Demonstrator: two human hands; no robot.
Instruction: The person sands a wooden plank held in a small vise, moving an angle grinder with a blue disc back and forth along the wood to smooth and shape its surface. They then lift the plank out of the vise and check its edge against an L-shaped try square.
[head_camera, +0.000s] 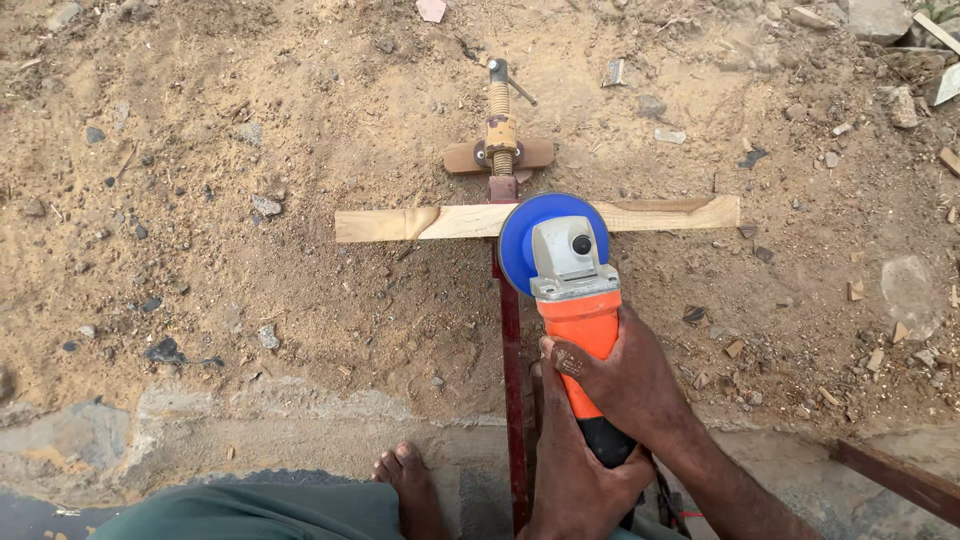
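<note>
An angle grinder with an orange body, grey head and blue disc guard is held over a pale wooden strip. The strip lies crosswise on sandy ground, clamped in a dark red bar clamp whose screw points away from me. The blue guard covers the strip's middle. My right hand wraps the orange body from the right. My left hand grips the black rear handle just below it. Where the disc meets the wood is hidden under the guard.
Sandy ground with small stones and wood chips surrounds the strip, with more chips on the right. A concrete edge runs along the near side. My bare foot rests left of the clamp bar. A rusty metal bar lies at lower right.
</note>
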